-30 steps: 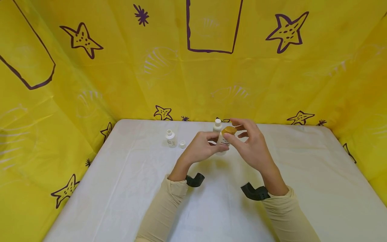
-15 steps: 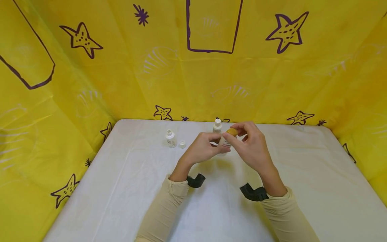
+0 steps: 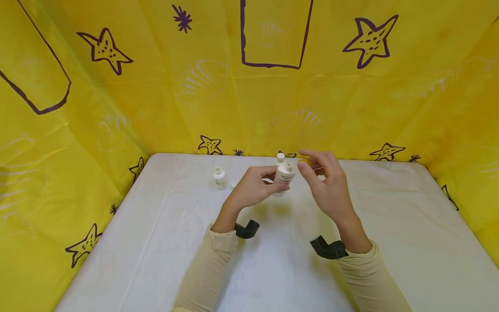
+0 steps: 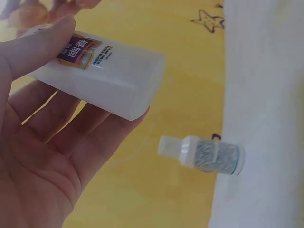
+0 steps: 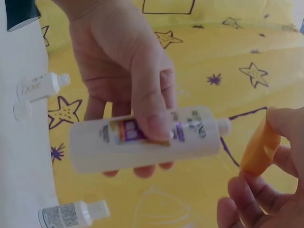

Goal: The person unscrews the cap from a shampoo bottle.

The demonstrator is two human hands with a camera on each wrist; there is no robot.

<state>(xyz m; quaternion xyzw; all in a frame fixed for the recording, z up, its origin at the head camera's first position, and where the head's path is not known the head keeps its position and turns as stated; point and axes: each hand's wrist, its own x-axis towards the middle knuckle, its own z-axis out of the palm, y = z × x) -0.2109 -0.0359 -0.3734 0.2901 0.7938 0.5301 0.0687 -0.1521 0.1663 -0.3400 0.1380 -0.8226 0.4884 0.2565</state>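
My left hand (image 3: 253, 188) grips a white bottle (image 3: 285, 175) above the table, its thumb across the purple and orange label. The neck of this bottle is bare, as the right wrist view shows. Just to the right, my right hand (image 3: 331, 188) pinches an orange cap (image 5: 260, 148) between thumb and fingers, apart from the neck. In the head view the fingers hide much of the cap. Behind the held bottle stands a smaller capped bottle (image 4: 213, 154) with a grey patterned label.
On the left of the table (image 3: 175, 242) stands a small uncapped Dove bottle (image 3: 220, 180). A small white cap (image 3: 234, 184) lies beside it, partly behind my left hand. A yellow curtain (image 3: 156, 86) with sea drawings hangs along the back and sides.
The orange cap has come off the white bottle in my right hand, leaving the neck bare. My left hand has shifted slightly left with the bottle.
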